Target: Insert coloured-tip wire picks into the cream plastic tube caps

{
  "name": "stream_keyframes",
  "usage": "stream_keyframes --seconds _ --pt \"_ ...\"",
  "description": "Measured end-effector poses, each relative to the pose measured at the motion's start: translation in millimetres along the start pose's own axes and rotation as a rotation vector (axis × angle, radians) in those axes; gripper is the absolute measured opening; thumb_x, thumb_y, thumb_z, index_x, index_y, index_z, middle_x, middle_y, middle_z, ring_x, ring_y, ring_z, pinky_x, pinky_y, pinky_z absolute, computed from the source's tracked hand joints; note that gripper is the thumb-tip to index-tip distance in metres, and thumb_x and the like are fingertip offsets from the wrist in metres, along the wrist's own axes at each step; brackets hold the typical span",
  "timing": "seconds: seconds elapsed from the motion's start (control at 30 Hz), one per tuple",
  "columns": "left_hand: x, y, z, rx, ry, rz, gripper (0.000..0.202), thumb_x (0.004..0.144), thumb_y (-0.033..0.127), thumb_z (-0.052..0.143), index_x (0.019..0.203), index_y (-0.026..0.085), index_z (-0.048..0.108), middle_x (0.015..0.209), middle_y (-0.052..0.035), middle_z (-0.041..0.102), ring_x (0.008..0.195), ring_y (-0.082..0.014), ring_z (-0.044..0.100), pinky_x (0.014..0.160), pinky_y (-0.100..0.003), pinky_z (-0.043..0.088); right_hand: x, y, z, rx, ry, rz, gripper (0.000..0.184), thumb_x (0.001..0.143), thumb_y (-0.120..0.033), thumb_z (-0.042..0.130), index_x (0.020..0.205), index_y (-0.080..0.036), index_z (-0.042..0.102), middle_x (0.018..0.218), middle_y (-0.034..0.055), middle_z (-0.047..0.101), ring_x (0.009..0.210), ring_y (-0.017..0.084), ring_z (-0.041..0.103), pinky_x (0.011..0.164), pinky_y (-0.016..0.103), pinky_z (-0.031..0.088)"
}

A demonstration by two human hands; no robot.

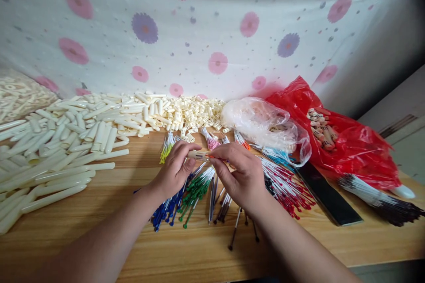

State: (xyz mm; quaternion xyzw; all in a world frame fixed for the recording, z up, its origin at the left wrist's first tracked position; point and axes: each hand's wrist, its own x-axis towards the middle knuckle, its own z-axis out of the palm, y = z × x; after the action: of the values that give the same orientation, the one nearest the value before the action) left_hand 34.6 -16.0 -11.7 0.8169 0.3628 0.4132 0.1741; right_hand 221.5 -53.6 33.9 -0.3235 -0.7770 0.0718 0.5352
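Note:
My left hand (177,166) is closed around a short cream pen barrel piece (198,155) with dark slots, held level above the table. My right hand (237,172) pinches a small orange piece (209,156) at that barrel's right end; it looks like the coloured end of a pen refill, mostly hidden by the fingers. Below and around the hands lie bundles of white refills with coloured ends: blue (171,208), green (195,190), red (292,188), yellow (166,148), pink (211,140) and brown (226,210).
Long cream pen tubes (66,141) pile up at the left. Short slotted cream pieces (195,112) are heaped at the back. A clear plastic bag (262,124), a red bag (358,154) with slotted pieces inside, a black phone-like slab (328,194) and black-ended refills (381,201) lie right.

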Motion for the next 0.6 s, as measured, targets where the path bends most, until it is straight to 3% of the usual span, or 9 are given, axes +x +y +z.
stream_keyframes --seconds 0.17,0.4,0.6 --pt "0.6 -0.9 -0.5 0.041 0.034 0.0 0.036 0.096 0.042 0.032 0.106 0.016 0.055 0.098 -0.0067 0.052 0.097 -0.0208 0.051 0.085 -0.033 0.04 2.0 3.0 -2.7 -0.04 -0.008 -0.024 0.013 0.085 -0.011 0.055 0.091 -0.016 0.065 0.086 0.0075 0.063 0.083 0.016 0.059 0.073 0.031 0.05" --pt "0.7 1.0 -0.4 0.114 0.06 0.043 0.039 0.094 0.045 0.035 0.1 0.014 0.058 0.093 -0.007 0.052 0.091 -0.0209 0.052 0.08 -0.032 0.042 2.7 7.4 -0.4 -0.035 -0.03 -0.013 0.008 0.081 -0.01 0.059 0.078 -0.016 0.063 0.08 0.0049 0.06 0.079 0.015 0.057 0.069 0.03 0.048" --pt "-0.1 0.2 -0.3 0.232 0.149 0.114 0.033 0.093 0.041 0.04 0.1 0.015 0.059 0.093 -0.0071 0.051 0.09 -0.0207 0.052 0.079 -0.033 0.043 2.6 8.3 0.6 0.054 -0.031 0.065 0.01 0.078 -0.007 0.059 0.075 -0.017 0.061 0.079 0.0038 0.059 0.078 0.014 0.056 0.07 0.029 0.046"
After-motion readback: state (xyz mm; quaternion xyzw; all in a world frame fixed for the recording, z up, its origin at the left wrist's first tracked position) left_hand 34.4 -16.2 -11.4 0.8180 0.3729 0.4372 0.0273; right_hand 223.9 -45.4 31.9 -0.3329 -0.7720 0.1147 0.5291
